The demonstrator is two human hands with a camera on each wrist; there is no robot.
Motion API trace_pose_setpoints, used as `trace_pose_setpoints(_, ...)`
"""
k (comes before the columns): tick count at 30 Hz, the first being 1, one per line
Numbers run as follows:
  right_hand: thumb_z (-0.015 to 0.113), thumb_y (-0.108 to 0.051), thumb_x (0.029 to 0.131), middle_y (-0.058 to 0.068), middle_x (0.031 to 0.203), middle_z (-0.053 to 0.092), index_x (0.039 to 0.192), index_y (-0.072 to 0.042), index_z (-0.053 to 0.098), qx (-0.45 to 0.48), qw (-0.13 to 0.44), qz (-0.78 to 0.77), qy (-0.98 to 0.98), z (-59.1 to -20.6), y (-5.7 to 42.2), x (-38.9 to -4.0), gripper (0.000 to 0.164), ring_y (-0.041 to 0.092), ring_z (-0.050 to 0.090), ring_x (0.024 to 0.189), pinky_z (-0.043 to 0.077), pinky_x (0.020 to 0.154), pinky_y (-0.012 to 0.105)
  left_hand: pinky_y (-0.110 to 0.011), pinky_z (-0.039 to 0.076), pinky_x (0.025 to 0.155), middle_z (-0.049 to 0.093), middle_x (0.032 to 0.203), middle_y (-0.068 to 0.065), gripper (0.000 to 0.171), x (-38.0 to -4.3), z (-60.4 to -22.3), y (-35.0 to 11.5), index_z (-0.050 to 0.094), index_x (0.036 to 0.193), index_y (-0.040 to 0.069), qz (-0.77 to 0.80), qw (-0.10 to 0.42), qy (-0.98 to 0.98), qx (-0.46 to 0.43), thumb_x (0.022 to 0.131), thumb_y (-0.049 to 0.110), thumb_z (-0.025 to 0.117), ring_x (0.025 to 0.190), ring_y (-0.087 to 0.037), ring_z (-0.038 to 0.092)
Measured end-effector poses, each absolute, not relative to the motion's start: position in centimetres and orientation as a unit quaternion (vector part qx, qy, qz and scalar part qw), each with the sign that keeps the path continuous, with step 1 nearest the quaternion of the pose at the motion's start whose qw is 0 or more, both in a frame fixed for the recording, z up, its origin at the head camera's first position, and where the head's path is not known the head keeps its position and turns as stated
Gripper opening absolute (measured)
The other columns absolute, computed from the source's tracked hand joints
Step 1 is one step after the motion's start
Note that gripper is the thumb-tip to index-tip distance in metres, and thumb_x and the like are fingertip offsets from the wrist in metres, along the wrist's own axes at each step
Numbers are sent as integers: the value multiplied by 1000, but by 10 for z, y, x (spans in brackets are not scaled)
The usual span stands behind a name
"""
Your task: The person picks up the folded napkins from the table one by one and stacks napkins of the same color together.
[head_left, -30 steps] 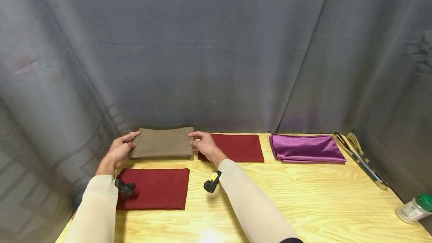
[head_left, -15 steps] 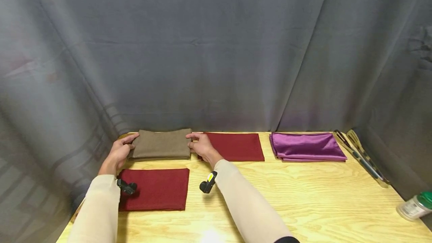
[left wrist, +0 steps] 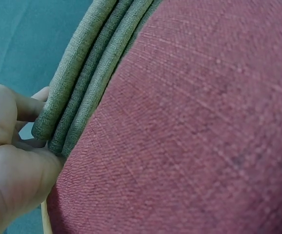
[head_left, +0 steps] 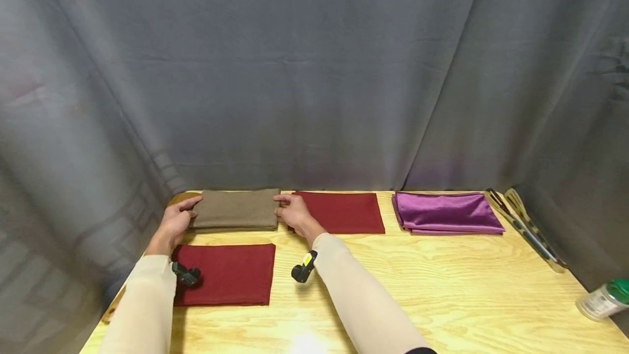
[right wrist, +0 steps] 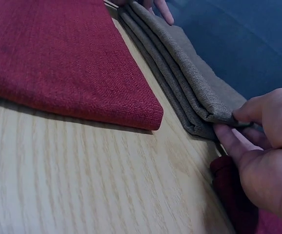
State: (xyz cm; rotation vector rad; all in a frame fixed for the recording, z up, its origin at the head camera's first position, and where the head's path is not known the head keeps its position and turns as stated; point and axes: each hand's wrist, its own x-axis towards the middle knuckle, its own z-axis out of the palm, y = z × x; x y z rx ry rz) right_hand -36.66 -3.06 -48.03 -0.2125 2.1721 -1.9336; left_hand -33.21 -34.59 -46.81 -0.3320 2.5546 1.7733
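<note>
A folded brown cloth (head_left: 236, 210) lies at the table's back left, its stacked layers showing in the left wrist view. My left hand (head_left: 173, 223) grips its left end, with fingers passing behind the fold. At the right end, my right hand (right wrist: 272, 146) pinches the cloth's near corner between thumb and finger. Part of each hand's grip is hidden by the cloth. In front of it lies a folded red cloth (head_left: 231, 275), beneath my left wrist. Another folded red cloth (head_left: 346, 213) sits just right of the brown one, partly behind my right hand.
A shiny purple folded cloth (head_left: 447, 213) lies at the back right. Beside it rest tongs and slotted utensils (head_left: 528, 231). A green-lidded jar (head_left: 601, 302) stands near the right edge. Grey curtains (head_left: 314, 81) border the wooden table (head_left: 442, 283) behind and at the sides.
The brown cloth's back edge, raised and sagging in the middle before, now lies straighter and lower. Both hands have stayed at its ends, with the right moving slightly left.
</note>
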Motion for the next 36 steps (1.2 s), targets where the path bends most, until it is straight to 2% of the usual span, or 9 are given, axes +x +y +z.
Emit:
trace_pose_setpoints(6, 65, 9, 90, 21, 131, 66, 134, 0, 66, -82, 92, -629, 768, -477, -27, -363, 45, 16, 63, 90, 51, 70, 22, -49, 30, 122, 28, 168, -22, 59, -334, -469, -344, 36, 158, 0, 553, 5, 826, -109, 100, -7, 39, 152, -38, 29)
trace_pose_setpoints(9, 66, 7, 90, 20, 131, 67, 134, 0, 66, -90, 85, -611, 782, -475, -25, -361, 45, 19, 65, 100, 50, 72, 21, -38, 36, 115, 33, 165, -23, 56, -330, -469, -344, 39, 156, -2, 529, -4, 842, -109, 100, -6, 41, 151, -38, 31)
trace_pose_setpoints(13, 64, 8, 89, 22, 130, 68, 135, 3, 64, -101, 75, -604, 787, -471, -19, -359, 46, 31, 69, 112, 54, 78, 24, -19, 39, 95, 41, 160, -26, 52, -322, -468, -344, 43, 154, -3, 507, -23, 854, -113, 102, -2, 44, 145, -36, 40)
trace_pose_setpoints(18, 63, 9, 88, 27, 130, 67, 134, 7, 63, -120, 68, -615, 776, -466, -7, -358, 47, 34, 72, 106, 58, 81, 26, -13, 42, 87, 44, 158, -25, 49, -306, -462, -350, 44, 154, -1, 513, -31, 850, -113, 107, 10, 46, 120, -8, 52)
trace_pose_setpoints(21, 63, 8, 89, 30, 130, 66, 135, 9, 61, -135, 69, -633, 759, -463, 2, -356, 47, 32, 73, 102, 59, 83, 27, -10, 43, 86, 45, 157, -24, 48, -292, -457, -353, 45, 154, 0, 500, -41, 861, -90, 108, 15, 46, 107, 10, 46)
trace_pose_setpoints(25, 62, 7, 92, 34, 131, 64, 135, 11, 60, -153, 83, -654, 737, -455, 15, -340, 44, 38, 72, 107, 60, 88, 31, -8, 44, 85, 64, 134, 10, 46, -263, -451, -354, 48, 150, -3, 484, -68, 871, -53, 108, 16, 50, 103, 18, 46)
trace_pose_setpoints(28, 60, 7, 95, 36, 132, 62, 136, 12, 58, -164, 101, -665, 721, -454, 28, -323, 41, 38, 72, 108, 61, 91, 32, -5, 45, 84, 54, 112, 38, 44, -235, -449, -353, 51, 146, -8, 482, -91, 871, -31, 107, 14, 54, 101, 20, 51)
trace_pose_setpoints(31, 58, 7, 97, 38, 131, 61, 137, 15, 55, -179, 122, -670, 710, -460, 42, -307, 41, 35, 72, 108, 60, 92, 31, -2, 45, 84, 51, 107, 44, 46, -210, -448, -352, 49, 145, -11, 486, -90, 869, -20, 107, 15, 56, 100, 22, 54)
trace_pose_setpoints(36, 60, 5, 98, 36, 131, 61, 137, 13, 56, -190, 144, -656, 716, -464, 55, -277, 40, 42, 69, 113, 60, 94, 40, -1, 43, 85, 56, 116, 39, 53, -183, -446, -350, 47, 149, -6, 484, -52, 873, -30, 107, 26, 56, 107, 24, 51)
